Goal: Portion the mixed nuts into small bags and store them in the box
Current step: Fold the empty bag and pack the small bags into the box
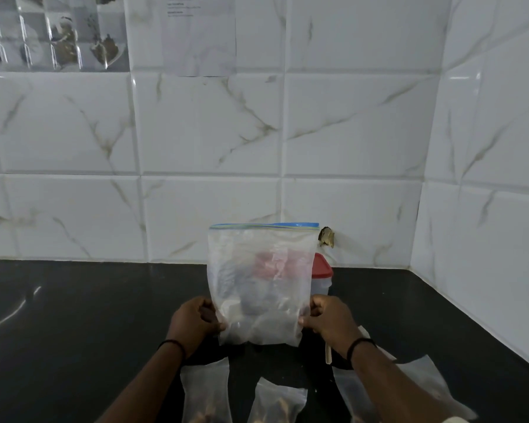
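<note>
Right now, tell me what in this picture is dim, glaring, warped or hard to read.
Head view: wide-angle lens bows the wall tiles at the edges; the dark counter shows streaks of glare on its left; the frosted bag, gripped by the left hand and right hand, blurs its contents and the red-lidded box behind; the small bags are cut off at the bottom edge.

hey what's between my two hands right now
The big zip bag, upright; left hand and right hand pinch its lower edges. Head view shows it.
</note>
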`<act>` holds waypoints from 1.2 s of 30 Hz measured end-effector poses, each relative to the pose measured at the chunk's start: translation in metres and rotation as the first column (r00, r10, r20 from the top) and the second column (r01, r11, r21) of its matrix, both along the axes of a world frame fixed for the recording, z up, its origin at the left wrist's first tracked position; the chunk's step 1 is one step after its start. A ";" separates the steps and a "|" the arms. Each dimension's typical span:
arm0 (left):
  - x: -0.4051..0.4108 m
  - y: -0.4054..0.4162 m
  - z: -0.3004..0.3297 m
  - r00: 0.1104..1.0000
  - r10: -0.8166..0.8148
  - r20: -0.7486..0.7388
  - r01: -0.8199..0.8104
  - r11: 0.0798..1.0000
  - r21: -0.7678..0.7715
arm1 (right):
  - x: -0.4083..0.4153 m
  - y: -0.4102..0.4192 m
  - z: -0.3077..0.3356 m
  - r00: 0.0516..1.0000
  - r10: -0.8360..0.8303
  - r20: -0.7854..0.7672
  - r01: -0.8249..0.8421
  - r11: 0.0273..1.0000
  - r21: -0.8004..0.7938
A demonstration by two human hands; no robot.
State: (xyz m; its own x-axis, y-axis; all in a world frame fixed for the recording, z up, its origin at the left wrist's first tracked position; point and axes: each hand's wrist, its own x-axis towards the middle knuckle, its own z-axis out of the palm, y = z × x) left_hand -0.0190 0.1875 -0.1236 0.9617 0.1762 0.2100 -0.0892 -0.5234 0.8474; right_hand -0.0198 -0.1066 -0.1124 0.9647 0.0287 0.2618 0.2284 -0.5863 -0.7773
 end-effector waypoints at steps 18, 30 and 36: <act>-0.009 0.013 0.008 0.993 -0.113 0.043 0.121 0.951 -0.285 | 0.000 -0.011 0.001 0.982 -0.187 -0.017 0.186 0.982 -0.032; 0.006 -0.010 0.012 0.991 -0.132 -0.028 0.071 0.687 -0.723 | -0.004 0.005 0.019 0.973 0.105 -0.208 0.072 0.712 0.699; 0.006 -0.010 0.029 0.946 -0.296 -0.134 0.070 0.589 -0.805 | 0.005 0.036 0.011 0.989 -0.073 -0.128 0.146 0.627 0.766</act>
